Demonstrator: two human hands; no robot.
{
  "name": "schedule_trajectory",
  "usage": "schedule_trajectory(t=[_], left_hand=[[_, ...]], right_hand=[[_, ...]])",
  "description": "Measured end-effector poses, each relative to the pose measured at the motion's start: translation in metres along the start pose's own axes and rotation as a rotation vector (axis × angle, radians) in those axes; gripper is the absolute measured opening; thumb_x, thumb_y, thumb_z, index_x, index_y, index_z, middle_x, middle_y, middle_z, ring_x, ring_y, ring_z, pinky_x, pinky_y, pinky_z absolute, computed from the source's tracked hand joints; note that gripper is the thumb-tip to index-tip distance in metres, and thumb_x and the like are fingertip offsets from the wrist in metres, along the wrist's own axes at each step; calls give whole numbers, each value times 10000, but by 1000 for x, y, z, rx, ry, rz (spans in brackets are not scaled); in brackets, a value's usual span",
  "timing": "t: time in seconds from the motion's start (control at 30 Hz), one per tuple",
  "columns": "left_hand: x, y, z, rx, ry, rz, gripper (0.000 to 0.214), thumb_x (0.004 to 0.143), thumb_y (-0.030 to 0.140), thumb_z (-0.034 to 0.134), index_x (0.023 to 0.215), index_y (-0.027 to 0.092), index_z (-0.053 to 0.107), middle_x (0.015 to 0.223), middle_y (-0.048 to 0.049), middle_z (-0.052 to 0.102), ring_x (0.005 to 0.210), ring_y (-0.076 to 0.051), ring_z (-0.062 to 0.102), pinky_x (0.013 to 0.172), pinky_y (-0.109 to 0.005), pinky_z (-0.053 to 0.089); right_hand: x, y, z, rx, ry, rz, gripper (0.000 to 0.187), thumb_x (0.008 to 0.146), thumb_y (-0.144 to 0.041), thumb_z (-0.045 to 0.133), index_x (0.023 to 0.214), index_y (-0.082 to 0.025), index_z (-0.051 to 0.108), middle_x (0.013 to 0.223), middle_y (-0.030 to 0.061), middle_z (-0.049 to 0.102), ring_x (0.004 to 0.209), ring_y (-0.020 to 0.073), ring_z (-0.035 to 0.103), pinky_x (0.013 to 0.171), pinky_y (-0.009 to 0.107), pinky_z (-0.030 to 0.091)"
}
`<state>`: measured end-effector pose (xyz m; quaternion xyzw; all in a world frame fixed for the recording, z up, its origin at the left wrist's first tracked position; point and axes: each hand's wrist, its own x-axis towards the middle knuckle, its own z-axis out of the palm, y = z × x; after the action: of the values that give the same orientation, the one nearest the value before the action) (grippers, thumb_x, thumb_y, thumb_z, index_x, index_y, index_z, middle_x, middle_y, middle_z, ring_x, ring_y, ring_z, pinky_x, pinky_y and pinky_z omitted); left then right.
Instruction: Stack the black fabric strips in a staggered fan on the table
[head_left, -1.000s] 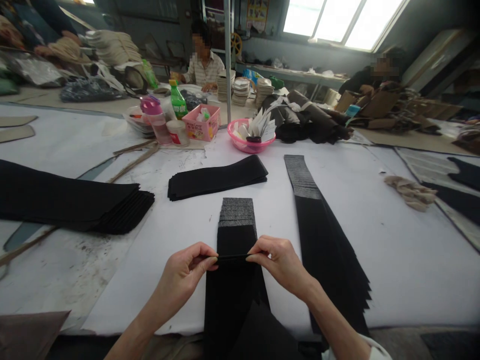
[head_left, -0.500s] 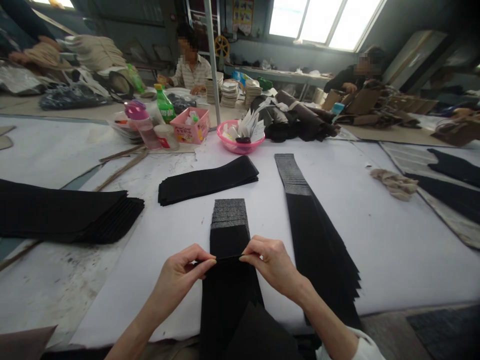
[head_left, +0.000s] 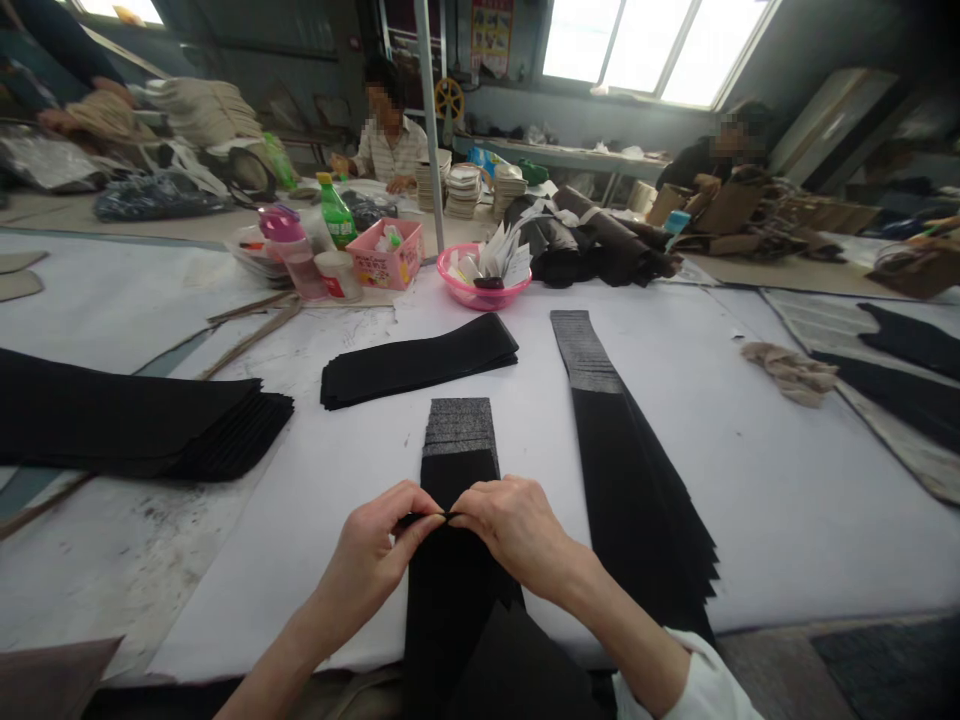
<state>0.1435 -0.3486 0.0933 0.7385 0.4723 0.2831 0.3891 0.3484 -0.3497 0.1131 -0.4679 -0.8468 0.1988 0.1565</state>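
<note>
My left hand (head_left: 386,535) pinches the edge of a black fabric strip (head_left: 450,590) between thumb and fingers. Close against it, my right hand (head_left: 514,520) pinches the same edge, the fingertips of both hands nearly meeting. The strip runs from the hands down toward my body. Just beyond the hands lies a stack of black strips (head_left: 459,470), its stepped far ends speckled grey (head_left: 459,422). To the right rests another fanned stack of black strips (head_left: 637,470) with a grey far end. A shorter black stack (head_left: 420,360) lies behind my hands.
A thick black stack (head_left: 127,420) lies at the left. Along the back stand a pink basin (head_left: 484,292), a pink box (head_left: 388,257), a green bottle (head_left: 336,212) and a purple-lidded jug (head_left: 292,255). A beige cloth (head_left: 791,372) lies right. Other people sit beyond.
My right hand has slid left along the strip's edge, up to my left hand. The left hand has shifted slightly right. Both still pinch the strip.
</note>
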Motion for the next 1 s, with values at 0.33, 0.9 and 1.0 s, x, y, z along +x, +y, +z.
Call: schedule_trajectory(t=[0.33,0.9,1.0], left_hand=[[-8,-12,-22,-308,-88,-203,196,859,362,600,801,176,626,772,-2,607,681,-133,616,646,-242,517],[7,-12,0,-266,58,-201,260,814,408,644,1014,242,663,916,3,641,777,-133,550,753,-240,443],[11,-12,8,-323,55,-200,205,842,405,612,896,217,672,809,11,616,751,-129,518,721,-232,415]], right_hand=[[-12,6,-3,114,44,54,150,931,-310,551,940,-272,695,836,-44,726,708,120,642,673,226,381],[-6,19,-12,376,67,244,154,881,-311,606,833,-252,740,657,-50,663,581,94,562,555,199,356],[-5,21,-11,386,58,245,151,887,-311,601,860,-263,741,682,-51,678,599,96,580,571,197,366]])
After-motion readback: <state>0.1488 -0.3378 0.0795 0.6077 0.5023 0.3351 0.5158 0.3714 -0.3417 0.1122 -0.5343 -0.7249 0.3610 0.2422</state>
